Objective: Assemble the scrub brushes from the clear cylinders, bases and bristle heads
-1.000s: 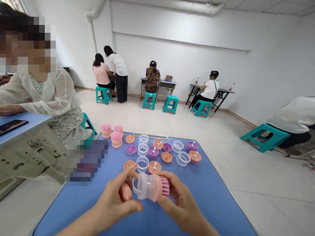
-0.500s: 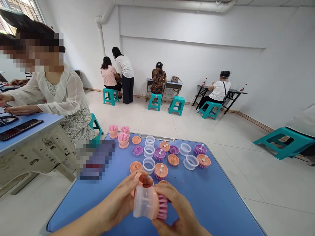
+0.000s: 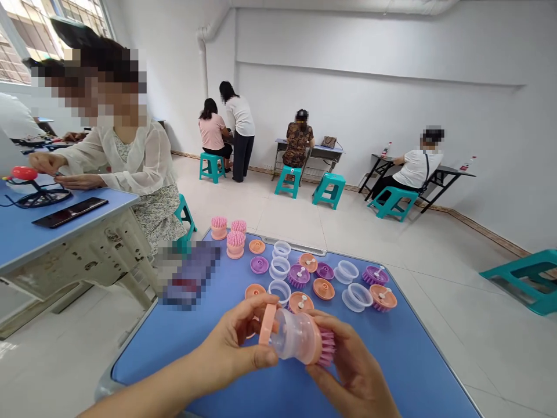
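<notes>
At far left, a co-worker (image 3: pixel 126 168) sits at a separate table (image 3: pixel 87 200), both hands just above it and near a phone (image 3: pixel 69 212). On the person's blue table (image 3: pixel 413 348), a pixelated item (image 3: pixel 189 273) lies by the left edge. Three pink-bristled brushes (image 3: pixel 230 238) stand upright near the far edge. Clear rings (image 3: pixel 281 270), peach discs (image 3: pixel 324 288) and purple bristle heads (image 3: pixel 298 276) with white pegs are spread across the middle.

The brush (image 3: pixel 293 337) is held in the air above the near part of the table. It has a clear, cup-like plastic body, with a flat peach disc at its left end and dense pink bristles at its right. The left hand (image 3: pixel 230 339) has its fingers clamped on the disc end and body, while the right hand (image 3: pixel 348 371) has its fingers closed around the bristle end. A teal stool (image 3: pixel 526 281) stands on the floor at far right.
</notes>
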`<state>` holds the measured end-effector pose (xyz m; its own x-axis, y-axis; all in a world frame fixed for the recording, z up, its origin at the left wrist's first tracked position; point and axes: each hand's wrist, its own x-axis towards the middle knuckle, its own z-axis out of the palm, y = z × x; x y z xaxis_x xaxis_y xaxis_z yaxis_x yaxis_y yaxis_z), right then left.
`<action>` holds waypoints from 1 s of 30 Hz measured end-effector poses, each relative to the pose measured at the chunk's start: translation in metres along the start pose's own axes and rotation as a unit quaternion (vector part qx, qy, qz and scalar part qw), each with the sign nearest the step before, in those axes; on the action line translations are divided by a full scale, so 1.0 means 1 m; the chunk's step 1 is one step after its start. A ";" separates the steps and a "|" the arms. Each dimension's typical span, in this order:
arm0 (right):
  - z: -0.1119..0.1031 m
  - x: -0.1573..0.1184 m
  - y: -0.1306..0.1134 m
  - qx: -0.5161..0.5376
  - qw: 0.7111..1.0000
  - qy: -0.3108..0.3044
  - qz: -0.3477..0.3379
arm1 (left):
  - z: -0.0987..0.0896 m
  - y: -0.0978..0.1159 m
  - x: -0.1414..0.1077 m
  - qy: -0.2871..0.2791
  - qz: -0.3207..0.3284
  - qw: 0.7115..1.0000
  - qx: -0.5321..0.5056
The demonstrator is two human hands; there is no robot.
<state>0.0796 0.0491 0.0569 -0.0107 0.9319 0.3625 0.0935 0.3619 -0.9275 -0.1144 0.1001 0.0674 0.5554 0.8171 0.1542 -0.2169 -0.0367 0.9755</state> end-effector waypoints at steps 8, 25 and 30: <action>-0.002 0.000 0.002 0.048 0.997 -0.010 0.059 | 0.003 0.008 -0.004 0.054 0.124 0.958 0.254; -0.005 0.007 -0.001 0.036 0.998 -0.035 0.031 | 0.000 -0.003 0.000 0.058 0.020 0.979 0.193; -0.011 0.010 -0.004 0.002 0.997 -0.073 0.000 | -0.002 -0.006 0.001 0.056 0.004 0.980 0.190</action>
<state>0.0896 0.0567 0.0655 -0.1555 0.9255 0.3453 0.0892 0.3612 -0.9282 -0.1143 0.1021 0.0613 0.4589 0.8731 0.1647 0.1049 -0.2373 0.9658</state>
